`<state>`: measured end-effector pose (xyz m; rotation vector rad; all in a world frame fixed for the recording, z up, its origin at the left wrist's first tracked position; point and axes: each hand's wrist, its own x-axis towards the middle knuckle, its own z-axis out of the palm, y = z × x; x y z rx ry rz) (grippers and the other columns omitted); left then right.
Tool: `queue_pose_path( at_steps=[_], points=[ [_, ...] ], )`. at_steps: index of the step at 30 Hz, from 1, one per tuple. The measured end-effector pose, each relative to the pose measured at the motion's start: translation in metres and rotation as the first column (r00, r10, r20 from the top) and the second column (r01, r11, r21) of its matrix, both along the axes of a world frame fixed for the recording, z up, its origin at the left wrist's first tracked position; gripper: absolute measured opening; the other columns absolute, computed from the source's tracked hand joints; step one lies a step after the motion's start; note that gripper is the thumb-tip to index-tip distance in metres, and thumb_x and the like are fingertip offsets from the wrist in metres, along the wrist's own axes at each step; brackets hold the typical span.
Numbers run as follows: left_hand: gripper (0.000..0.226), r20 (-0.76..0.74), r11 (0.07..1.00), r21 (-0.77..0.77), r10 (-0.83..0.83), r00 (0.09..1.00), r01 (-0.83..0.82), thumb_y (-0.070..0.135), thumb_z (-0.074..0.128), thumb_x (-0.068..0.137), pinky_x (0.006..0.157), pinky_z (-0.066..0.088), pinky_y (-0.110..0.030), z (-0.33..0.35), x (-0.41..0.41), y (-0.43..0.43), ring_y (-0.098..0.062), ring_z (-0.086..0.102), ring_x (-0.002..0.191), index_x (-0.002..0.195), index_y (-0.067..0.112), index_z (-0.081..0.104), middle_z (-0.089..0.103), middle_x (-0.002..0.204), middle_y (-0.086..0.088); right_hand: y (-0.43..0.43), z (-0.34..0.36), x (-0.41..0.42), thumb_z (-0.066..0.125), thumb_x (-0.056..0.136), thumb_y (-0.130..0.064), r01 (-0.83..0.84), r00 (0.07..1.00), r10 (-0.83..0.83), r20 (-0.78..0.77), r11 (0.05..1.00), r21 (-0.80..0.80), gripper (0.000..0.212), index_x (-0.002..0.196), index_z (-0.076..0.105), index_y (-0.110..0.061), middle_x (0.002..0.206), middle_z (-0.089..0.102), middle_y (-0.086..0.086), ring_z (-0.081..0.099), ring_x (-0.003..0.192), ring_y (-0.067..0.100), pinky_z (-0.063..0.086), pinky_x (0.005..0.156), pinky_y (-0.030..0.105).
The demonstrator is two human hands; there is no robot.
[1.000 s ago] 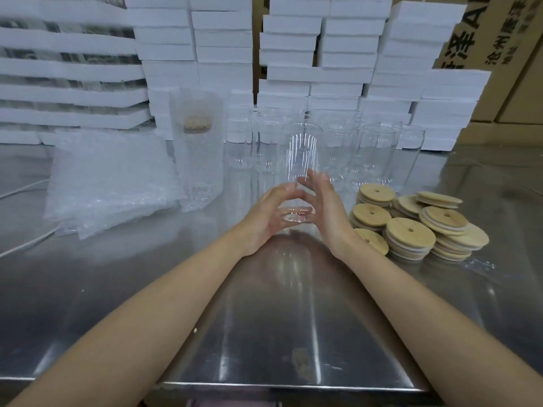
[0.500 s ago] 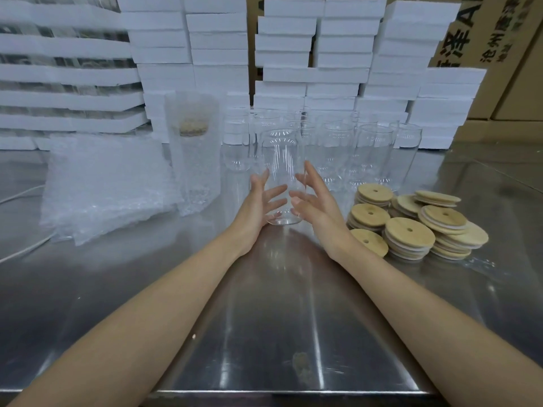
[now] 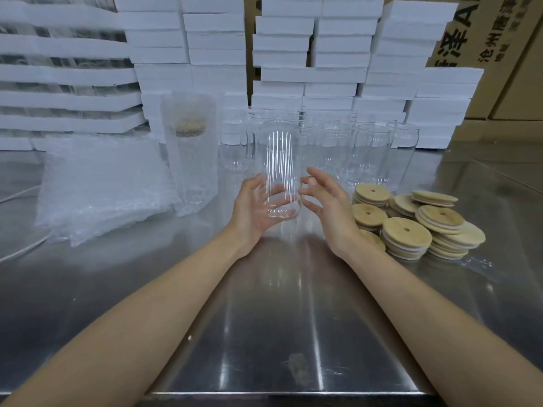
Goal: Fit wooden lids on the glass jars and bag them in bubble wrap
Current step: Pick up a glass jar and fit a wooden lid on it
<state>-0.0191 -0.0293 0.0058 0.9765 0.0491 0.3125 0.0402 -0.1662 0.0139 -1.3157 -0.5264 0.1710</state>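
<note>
A clear, lidless glass jar [image 3: 280, 160] stands upright at the table's middle. My left hand [image 3: 251, 208] cups its lower part, and its fingers show through the glass as they curl round the base. My right hand [image 3: 326, 202] is just right of the jar with its fingers spread; the fingertips are at the glass wall and hold nothing. Round wooden lids [image 3: 407, 235] with centre holes lie in low stacks to the right. A flat pile of bubble wrap bags [image 3: 100, 183] lies at the left.
A lidded jar inside a bubble wrap bag [image 3: 189, 154] stands behind the pile. Several empty jars [image 3: 338, 145] line the back. White foam boxes [image 3: 338, 54] and cardboard cartons [image 3: 505, 39] wall off the rear. A white cable [image 3: 20, 251] crosses the steel table [image 3: 279, 333] at the left.
Both hands were wrapped round the jar's base, then opened beside it. Now my left fingers curl round its lower part, while my right hand stays spread at its side.
</note>
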Motion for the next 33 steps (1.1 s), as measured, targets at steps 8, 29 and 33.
queue_pose_path(
  at_steps=[8,29,33],
  points=[
    [0.071,-0.083,0.955,-0.014,-0.295,0.952,0.295,0.059,0.045,0.077,0.073,0.052,-0.034,0.001,-0.009,0.000,-0.029,0.069,0.080,0.113,0.001,0.063,0.064,0.103,-0.018,0.001,0.001,-0.003,0.056,0.085,-0.044,-0.356,0.926,0.366,-0.098,0.929,0.101,0.028,0.088,0.074,-0.022,0.082,0.066,0.006,0.061,0.068,0.019,0.047,0.068,0.032],
    [0.049,-0.040,0.991,0.127,-0.032,0.999,0.037,0.043,0.071,0.074,0.071,0.057,-0.040,-0.009,0.004,-0.005,-0.032,0.069,0.101,0.105,0.014,0.047,0.057,0.105,-0.005,0.001,-0.001,0.002,0.079,0.075,-0.033,-0.155,0.973,0.182,-0.143,0.971,0.184,0.076,0.141,0.043,-0.019,0.119,0.057,-0.002,0.059,0.115,0.012,0.051,0.096,0.033],
    [0.055,-0.094,0.990,0.112,-0.078,0.992,0.089,0.057,0.068,0.070,0.071,0.058,-0.038,-0.006,0.006,0.000,-0.029,0.070,0.092,0.103,0.014,0.058,0.069,0.090,-0.002,-0.001,0.001,0.004,0.077,0.073,-0.031,-0.139,0.962,0.190,-0.198,0.959,0.248,0.065,0.131,0.049,-0.020,0.114,0.064,-0.001,0.064,0.107,0.015,0.053,0.083,0.029]
  ],
)
